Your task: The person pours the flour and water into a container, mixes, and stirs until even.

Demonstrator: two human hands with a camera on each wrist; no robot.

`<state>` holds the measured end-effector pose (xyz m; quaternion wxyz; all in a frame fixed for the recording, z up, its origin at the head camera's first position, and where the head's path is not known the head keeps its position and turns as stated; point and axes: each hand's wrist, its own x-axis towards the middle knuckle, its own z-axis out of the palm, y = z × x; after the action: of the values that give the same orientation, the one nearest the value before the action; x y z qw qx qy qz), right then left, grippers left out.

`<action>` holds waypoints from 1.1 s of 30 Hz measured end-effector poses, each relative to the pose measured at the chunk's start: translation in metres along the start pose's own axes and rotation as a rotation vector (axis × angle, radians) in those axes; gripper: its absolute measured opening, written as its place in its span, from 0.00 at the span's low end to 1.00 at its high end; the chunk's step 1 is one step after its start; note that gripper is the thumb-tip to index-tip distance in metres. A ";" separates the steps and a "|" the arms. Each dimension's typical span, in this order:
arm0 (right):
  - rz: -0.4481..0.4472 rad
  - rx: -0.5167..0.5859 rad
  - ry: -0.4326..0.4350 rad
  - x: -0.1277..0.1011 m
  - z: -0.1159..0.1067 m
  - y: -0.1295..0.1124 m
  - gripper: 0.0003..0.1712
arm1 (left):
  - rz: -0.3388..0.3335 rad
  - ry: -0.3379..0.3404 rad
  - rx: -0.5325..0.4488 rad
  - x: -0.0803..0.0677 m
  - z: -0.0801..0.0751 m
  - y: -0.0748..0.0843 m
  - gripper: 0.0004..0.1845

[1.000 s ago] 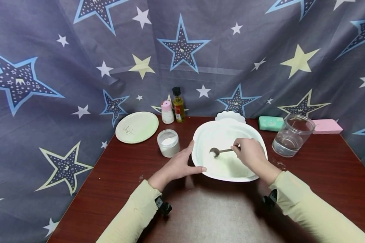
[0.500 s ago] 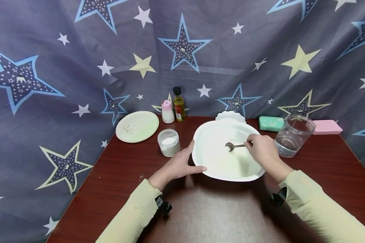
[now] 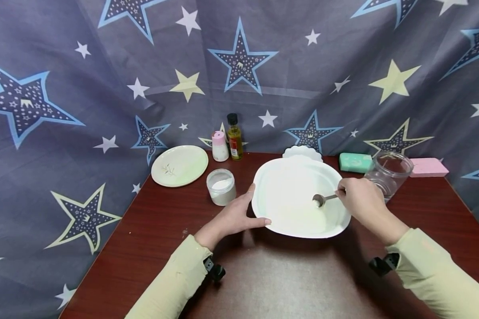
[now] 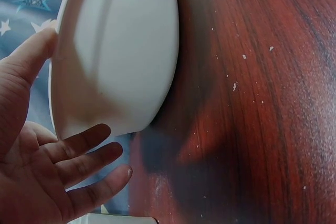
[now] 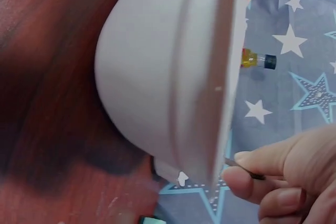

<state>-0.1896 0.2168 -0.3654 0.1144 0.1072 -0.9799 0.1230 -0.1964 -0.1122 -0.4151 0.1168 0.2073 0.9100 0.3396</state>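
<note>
A large white basin (image 3: 277, 177) stands in the middle of the table, with a pale layer in its bottom. My left hand (image 3: 235, 215) steadies its left side. In the left wrist view the thumb (image 4: 34, 51) lies at the rim, while the other fingers (image 4: 94, 158) spread loosely by the outer wall. Over the basin's right part, my right hand (image 3: 361, 199) pinches the thin handle of a small dark spoon (image 3: 319, 200). Some white stuff shows in its bowl. The right wrist view shows the handle (image 5: 242, 167) between thumb and finger, with the spoon's bowl hidden behind the rim.
Left of the basin stands an open jar of white powder (image 3: 221, 190). Behind it are a plate (image 3: 179, 166), a pink-capped shaker (image 3: 219, 148) and an oil bottle (image 3: 234, 139). A glass jar (image 3: 391, 173), a green block (image 3: 355, 162) and a pink block (image 3: 429, 167) sit at right.
My right hand has moved the spoon from the basin's middle toward its right side, now partly covering the glass jar. My left hand has stayed at the rim.
</note>
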 end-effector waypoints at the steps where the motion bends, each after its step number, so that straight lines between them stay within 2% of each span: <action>1: -0.011 -0.005 -0.005 -0.001 -0.002 -0.001 0.04 | 0.000 0.000 0.000 0.000 0.000 0.000 0.62; 9: -0.070 -0.032 -0.093 -0.005 -0.015 -0.007 0.08 | 0.002 -0.001 0.015 0.001 0.000 0.000 0.62; 17: -0.094 0.091 -0.215 -0.007 -0.013 -0.013 0.09 | -0.013 -0.001 0.013 0.001 0.000 0.001 0.62; 26: -0.133 0.171 -0.200 -0.005 0.004 -0.028 0.09 | -0.017 -0.004 0.015 -0.001 -0.001 0.002 0.62; 33: -0.129 0.204 -0.142 -0.001 0.018 -0.042 0.07 | -0.014 0.000 0.022 -0.001 0.000 0.002 0.62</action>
<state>-0.1823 0.1722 -0.3737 0.0411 0.1897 -0.9590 0.2064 -0.1948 -0.1118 -0.4134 0.1171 0.2022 0.9151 0.3288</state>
